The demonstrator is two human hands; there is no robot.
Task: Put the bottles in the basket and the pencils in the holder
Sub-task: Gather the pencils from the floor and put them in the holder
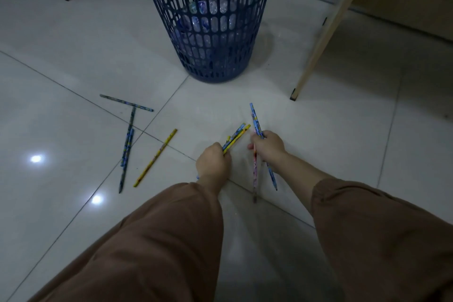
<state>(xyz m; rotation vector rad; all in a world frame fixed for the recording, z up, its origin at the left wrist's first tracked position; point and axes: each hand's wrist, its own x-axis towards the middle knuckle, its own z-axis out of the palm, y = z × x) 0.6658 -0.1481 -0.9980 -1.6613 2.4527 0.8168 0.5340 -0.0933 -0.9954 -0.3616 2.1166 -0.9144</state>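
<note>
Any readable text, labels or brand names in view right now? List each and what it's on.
No text can be read.
Pencils in the left hand and right hand: printed patterns, too blurred.
Loose pencils on the floor: same.
Bottles in the blue basket: labels blurred behind the mesh.

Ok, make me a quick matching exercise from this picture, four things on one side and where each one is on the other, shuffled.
Things:
1. bottles
2. lone yellow pencil
3. yellow pencil bunch
4. pink and blue pencils

Places:
A. gripped in the right hand
B. lying loose on the floor
C. inside the blue basket
D. gripped in the left hand

Pairs: 1-C, 2-B, 3-D, 4-A
</note>
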